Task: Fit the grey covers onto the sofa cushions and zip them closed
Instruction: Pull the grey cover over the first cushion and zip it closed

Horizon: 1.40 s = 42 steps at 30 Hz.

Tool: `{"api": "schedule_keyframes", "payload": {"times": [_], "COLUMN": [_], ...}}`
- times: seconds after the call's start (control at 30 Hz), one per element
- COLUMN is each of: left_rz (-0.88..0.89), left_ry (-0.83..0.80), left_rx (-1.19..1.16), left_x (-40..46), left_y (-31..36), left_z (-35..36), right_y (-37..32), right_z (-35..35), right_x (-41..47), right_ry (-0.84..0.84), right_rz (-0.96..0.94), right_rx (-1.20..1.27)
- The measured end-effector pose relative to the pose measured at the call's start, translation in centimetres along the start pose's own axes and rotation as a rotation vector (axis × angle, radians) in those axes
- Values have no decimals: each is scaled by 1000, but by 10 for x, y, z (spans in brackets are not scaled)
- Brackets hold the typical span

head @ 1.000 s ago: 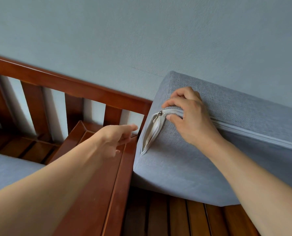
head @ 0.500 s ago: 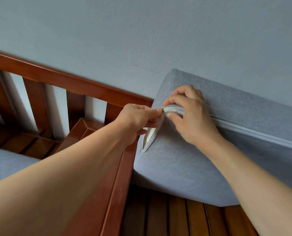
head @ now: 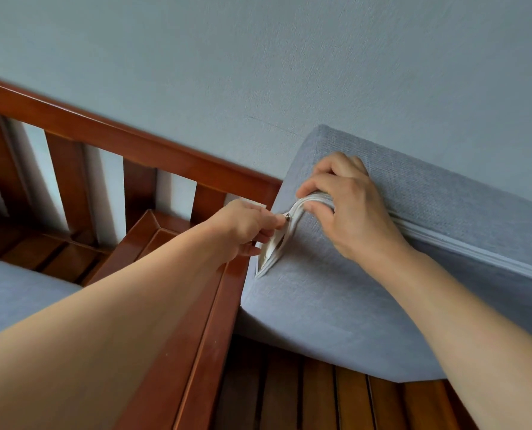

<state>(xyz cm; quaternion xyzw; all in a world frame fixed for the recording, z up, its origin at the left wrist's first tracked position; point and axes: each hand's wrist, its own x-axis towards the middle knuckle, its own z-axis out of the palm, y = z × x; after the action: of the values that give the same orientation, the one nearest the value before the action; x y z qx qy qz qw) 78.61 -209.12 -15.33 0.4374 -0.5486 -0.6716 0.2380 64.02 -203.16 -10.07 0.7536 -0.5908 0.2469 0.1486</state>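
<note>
The wooden sofa frame (head: 177,169) is seen against the wall, slatted seat exposed. One cushion (head: 336,305) stands on edge on the slats, already dressed in its grey cover (head: 445,193). A second grey cushion (head: 13,293) lies at the far left; its zip is not visible. The zip (head: 463,248) is closed along the long edge; a short gap (head: 272,246) remains at the corner. The seam is pinched together by the right hand (head: 348,209). The zip pull (head: 287,216) is pinched by the left hand (head: 246,226). Judged nearly done for this cushion.
</note>
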Motion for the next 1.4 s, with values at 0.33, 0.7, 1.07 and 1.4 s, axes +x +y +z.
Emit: {"api": "schedule_keyframes", "payload": {"times": [0.33, 0.7, 1.07, 1.4], "left_rz": [96, 114, 74, -23], "left_ry": [7, 67, 181, 289], "left_rx": [45, 83, 262, 439], "left_x": [18, 49, 92, 94], "left_y": [-30, -89, -159, -156], "left_z": [0, 4, 8, 16], "right_y": [-4, -6, 10, -1], "right_z": [7, 61, 116, 111], "right_x": [-6, -46, -83, -90], "right_ry": [52, 78, 13, -66], "right_rz": [-47, -342, -336, -306], "right_rx": [-111, -670, -711, -667]}}
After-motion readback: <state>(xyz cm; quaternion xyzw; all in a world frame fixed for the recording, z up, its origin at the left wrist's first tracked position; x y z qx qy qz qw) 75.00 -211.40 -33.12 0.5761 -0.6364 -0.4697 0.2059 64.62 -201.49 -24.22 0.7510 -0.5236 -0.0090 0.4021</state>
